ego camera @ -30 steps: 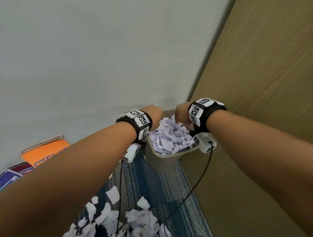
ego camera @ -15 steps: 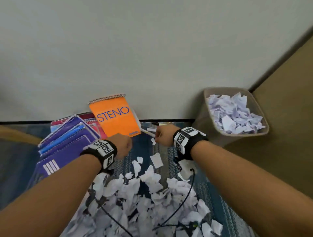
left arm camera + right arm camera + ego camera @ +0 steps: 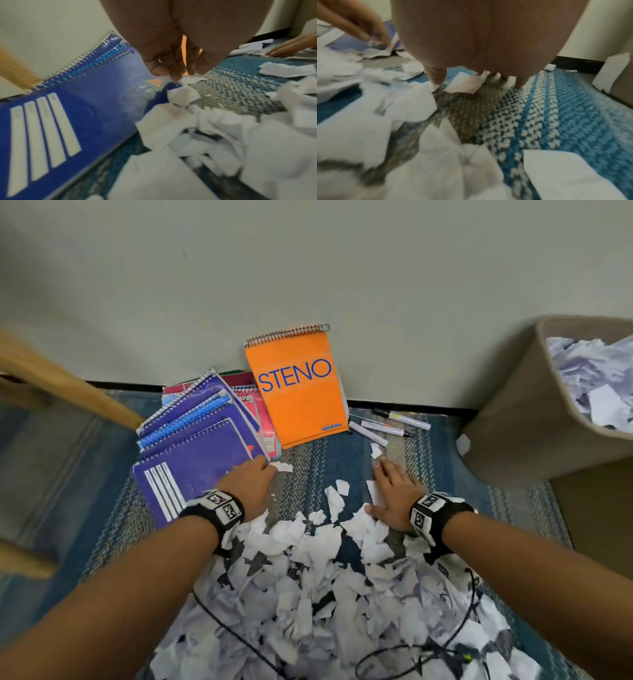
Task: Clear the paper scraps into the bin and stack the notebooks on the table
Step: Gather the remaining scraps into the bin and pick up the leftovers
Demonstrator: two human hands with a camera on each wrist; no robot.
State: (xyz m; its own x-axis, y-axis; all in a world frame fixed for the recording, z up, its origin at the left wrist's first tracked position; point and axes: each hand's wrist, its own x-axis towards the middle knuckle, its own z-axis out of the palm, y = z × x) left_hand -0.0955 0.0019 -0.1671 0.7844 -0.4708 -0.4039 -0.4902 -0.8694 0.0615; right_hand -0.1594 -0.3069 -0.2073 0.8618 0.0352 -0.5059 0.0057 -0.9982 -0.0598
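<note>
Left hand (image 3: 251, 486), centre of the head view: fingers loosely curled, holding nothing, tips at the corner of the purple notebook (image 3: 195, 470). Right hand (image 3: 394, 498): fingers straight, flat on paper scraps (image 3: 301, 587) piled lower centre, gripping nothing. One orange STENO pad (image 3: 298, 386) leans on the wall. One bin (image 3: 548, 412), upper right, holds scraps. Only the right wrist view shows scraps under the right fingertips (image 3: 437, 77)

The rug (image 3: 428, 460) is coarse woven cloth. Scraps (image 3: 308, 577) are thin, crumpled matt paper. Notebooks (image 3: 202, 460) have smooth, faintly glossy card covers and wire spirals. The bin (image 3: 507, 426) looks matt, maybe plastic. The leg (image 3: 68, 385) is smooth wood.
</note>
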